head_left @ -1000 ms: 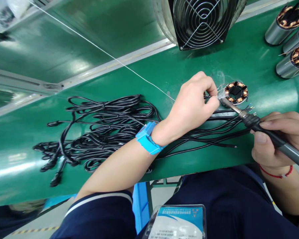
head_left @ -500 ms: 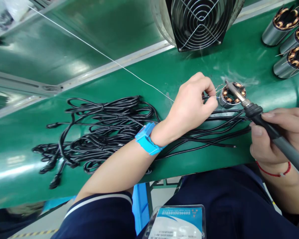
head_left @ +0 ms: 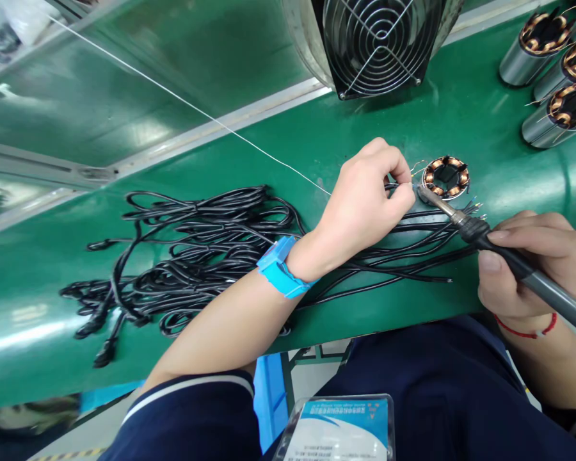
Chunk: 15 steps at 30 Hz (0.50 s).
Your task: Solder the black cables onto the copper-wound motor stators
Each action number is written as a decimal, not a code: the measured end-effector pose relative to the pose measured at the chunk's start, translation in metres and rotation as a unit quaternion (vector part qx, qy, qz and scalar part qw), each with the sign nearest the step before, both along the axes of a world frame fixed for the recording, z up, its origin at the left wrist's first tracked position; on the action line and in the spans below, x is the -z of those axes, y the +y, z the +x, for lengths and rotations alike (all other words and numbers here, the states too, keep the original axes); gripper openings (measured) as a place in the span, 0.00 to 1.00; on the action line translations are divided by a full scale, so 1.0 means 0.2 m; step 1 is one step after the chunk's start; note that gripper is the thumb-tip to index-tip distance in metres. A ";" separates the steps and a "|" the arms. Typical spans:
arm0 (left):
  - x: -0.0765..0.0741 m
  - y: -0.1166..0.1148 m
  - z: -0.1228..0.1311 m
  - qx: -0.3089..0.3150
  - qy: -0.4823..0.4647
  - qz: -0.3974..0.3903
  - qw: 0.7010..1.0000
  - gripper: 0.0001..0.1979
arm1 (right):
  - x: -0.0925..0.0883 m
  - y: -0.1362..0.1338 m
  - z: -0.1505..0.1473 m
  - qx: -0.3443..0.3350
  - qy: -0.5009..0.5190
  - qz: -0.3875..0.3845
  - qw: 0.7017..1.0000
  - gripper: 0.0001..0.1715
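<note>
My left hand [head_left: 367, 198], with a blue wrist strap [head_left: 278, 266], pinches the end of a thin black wire just left of a small stator [head_left: 445, 176] wound with copper coils. A fine solder wire [head_left: 182, 99] runs from the upper left toward that hand. My right hand [head_left: 532, 269] grips a soldering iron [head_left: 499, 253] like a pen. Its metal tip rests at the pinched wire end, beside the stator's lower left edge. Both sit on the green belt [head_left: 317, 134].
A tangled bundle of black cables [head_left: 187, 250] lies left of my left wrist. A grilled extraction fan [head_left: 374, 38] stands behind the stator. Several cylindrical motor housings [head_left: 547, 70] with copper windings lie at the upper right. A badge [head_left: 338, 429] hangs at my chest.
The iron tip sat at the wire with smoke, lifted over the stator half a second ago, and now is back down at the pinched wire end. My left hand stayed put.
</note>
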<state>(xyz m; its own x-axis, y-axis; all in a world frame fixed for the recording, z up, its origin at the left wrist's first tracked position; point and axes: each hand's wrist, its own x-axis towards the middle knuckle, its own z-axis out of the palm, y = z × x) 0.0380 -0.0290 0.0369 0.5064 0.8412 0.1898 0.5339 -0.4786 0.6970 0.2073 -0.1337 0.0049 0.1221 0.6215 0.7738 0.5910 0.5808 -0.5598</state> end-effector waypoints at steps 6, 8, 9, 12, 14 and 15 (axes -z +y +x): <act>0.00 0.00 0.00 0.005 0.003 0.001 1.000 0.07 | 0.00 0.01 0.02 0.016 -0.014 0.014 1.000 0.13; 0.00 0.00 0.00 0.004 0.002 0.001 1.000 0.08 | 0.00 0.01 0.02 0.048 -0.038 0.015 0.998 0.14; 0.00 0.00 0.00 0.003 0.001 0.000 1.000 0.08 | 0.00 0.01 0.02 0.066 -0.051 0.008 0.996 0.15; -0.01 0.00 0.00 0.002 -0.001 -0.003 1.000 0.08 | 0.01 0.01 0.01 0.089 -0.079 -0.021 0.993 0.22; -0.01 0.00 0.00 0.001 0.001 -0.005 1.000 0.08 | 0.02 0.01 0.00 0.075 -0.081 -0.045 0.993 0.27; -0.01 0.00 0.00 0.001 0.003 -0.005 1.000 0.08 | 0.02 0.01 0.00 0.066 -0.073 -0.069 0.993 0.28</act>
